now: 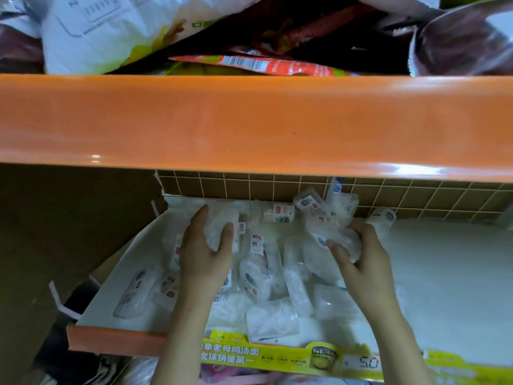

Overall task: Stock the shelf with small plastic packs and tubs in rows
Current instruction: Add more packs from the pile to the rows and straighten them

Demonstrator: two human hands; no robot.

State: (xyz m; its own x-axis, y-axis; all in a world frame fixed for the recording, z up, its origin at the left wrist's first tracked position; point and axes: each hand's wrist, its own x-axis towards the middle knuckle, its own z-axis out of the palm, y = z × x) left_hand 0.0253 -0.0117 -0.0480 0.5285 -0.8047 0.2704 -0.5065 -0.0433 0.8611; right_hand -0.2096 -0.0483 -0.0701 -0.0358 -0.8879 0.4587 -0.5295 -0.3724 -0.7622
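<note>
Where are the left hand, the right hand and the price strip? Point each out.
left hand (204, 252): head view, on its back.
right hand (361, 259): head view, on its back.
price strip (280, 354): head view, on its printed yellow face, middle.

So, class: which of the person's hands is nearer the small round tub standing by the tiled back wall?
Right. The right hand lies just below and left of the round tub, fingertips almost reaching it; the left hand is far off to its left, across the pile.
</note>
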